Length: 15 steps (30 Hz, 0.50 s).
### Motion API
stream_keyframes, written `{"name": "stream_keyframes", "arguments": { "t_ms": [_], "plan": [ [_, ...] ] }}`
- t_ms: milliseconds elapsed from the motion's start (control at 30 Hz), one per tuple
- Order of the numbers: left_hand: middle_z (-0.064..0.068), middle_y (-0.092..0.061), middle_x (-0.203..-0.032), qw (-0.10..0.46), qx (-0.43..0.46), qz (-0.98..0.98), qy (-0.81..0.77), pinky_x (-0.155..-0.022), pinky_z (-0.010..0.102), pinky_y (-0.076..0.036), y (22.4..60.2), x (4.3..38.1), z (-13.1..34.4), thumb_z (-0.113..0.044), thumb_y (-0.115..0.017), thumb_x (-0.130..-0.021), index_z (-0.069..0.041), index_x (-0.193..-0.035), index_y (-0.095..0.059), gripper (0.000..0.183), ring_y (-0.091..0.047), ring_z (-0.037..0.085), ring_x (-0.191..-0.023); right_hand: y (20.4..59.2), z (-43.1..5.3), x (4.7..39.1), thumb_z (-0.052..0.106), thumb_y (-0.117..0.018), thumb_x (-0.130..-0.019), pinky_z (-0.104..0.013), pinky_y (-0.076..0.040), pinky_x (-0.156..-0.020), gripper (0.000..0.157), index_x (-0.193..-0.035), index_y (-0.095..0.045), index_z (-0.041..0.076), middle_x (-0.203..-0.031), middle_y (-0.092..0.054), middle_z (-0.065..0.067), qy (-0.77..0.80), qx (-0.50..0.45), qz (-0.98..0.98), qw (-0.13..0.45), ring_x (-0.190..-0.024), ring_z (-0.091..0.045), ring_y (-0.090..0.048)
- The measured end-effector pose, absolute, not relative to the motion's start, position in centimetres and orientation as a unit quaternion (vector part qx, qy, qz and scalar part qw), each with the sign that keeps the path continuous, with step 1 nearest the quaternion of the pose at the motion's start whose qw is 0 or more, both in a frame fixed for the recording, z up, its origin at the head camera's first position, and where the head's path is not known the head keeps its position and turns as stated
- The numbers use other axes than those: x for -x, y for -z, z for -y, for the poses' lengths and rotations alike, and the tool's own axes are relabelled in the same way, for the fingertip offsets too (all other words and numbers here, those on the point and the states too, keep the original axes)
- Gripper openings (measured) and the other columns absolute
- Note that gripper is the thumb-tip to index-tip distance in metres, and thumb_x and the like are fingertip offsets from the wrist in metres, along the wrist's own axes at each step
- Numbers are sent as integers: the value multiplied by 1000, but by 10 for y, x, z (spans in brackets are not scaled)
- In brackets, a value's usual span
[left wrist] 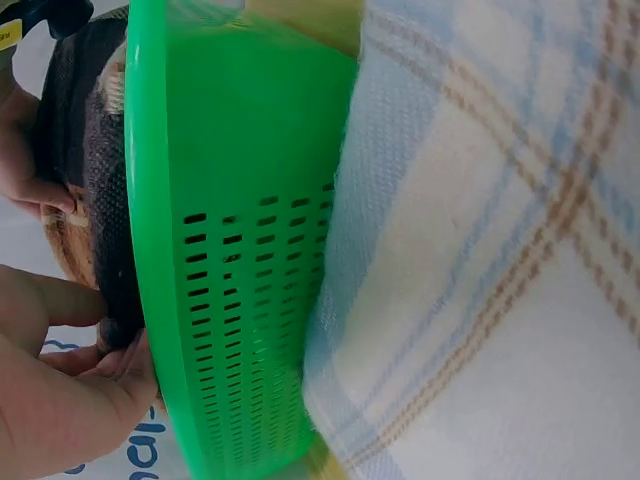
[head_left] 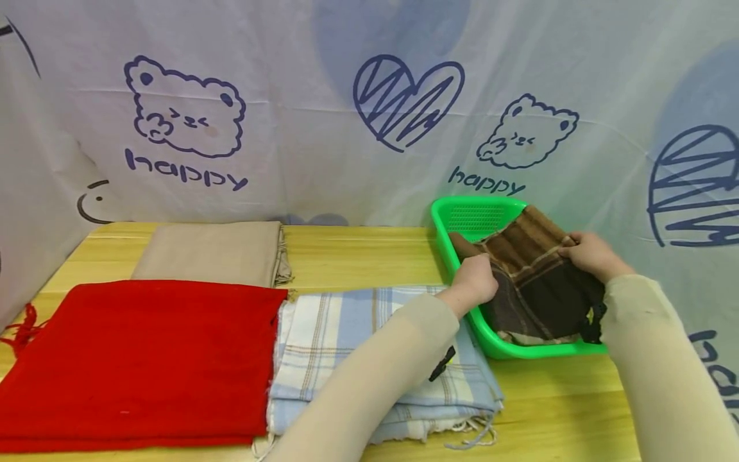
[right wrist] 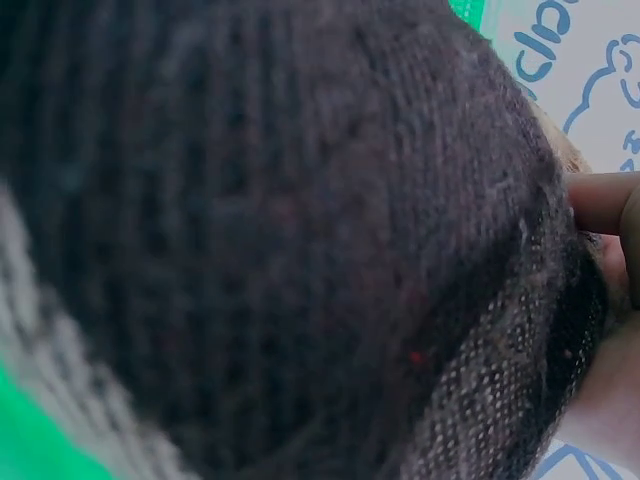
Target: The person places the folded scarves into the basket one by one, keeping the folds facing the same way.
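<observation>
A brown and black plaid scarf lies bunched in a green plastic basket, part of it lifted between two hands. My left hand pinches the scarf's left side over the basket's near-left rim. On the other side, my right hand grips its upper right edge. In the left wrist view, the left thumb and fingers close on dark cloth just beside the basket rim. Dark knitted-looking fabric fills most of the right wrist view, with the right hand pinching its edge at the right.
Left of the basket lies a folded light blue and white plaid cloth, partly under my left forearm. Farther left are a folded red cloth and a folded beige cloth on the wooden table. A printed curtain hangs behind.
</observation>
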<state>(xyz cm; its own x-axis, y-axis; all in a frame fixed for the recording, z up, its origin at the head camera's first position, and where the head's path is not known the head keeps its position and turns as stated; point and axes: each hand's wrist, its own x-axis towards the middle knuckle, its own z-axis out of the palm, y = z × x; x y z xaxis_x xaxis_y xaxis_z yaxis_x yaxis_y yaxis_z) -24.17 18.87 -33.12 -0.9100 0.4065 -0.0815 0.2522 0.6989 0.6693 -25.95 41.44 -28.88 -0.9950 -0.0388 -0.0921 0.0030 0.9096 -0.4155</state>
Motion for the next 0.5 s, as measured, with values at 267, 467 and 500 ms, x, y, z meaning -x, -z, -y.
{"name": "stream_keyframes", "arguments": {
  "t_ms": [267,467,500],
  "plan": [
    [1,-47,-141,124,-223,-919,-300,-82,19,-46,333,239,-187,-22,-50,-94,-9,-143,-37,53,-55,13,-116,297,-411,260,11,-45,-95,-34,-37,-64,20,-85,-46,-7,-74,-46,-17,202,0,-979,29,-72,-29,-47],
    [-5,-42,-145,126,-239,-933,-238,-92,25,-44,335,233,-189,-32,-51,-93,-14,-142,-39,54,-53,11,-120,305,-410,260,11,-49,-92,-33,-38,-63,21,-80,-47,-6,-73,-49,-19,191,6,-981,18,-72,-31,-49],
    [-5,-42,-144,123,-239,-935,-230,-94,26,-43,336,233,-190,-33,-51,-92,-14,-141,-40,54,-53,11,-120,307,-410,260,10,-49,-92,-30,-37,-62,21,-77,-45,-4,-71,-47,-15,194,4,-981,21,-70,-28,-48]
  ]
}}
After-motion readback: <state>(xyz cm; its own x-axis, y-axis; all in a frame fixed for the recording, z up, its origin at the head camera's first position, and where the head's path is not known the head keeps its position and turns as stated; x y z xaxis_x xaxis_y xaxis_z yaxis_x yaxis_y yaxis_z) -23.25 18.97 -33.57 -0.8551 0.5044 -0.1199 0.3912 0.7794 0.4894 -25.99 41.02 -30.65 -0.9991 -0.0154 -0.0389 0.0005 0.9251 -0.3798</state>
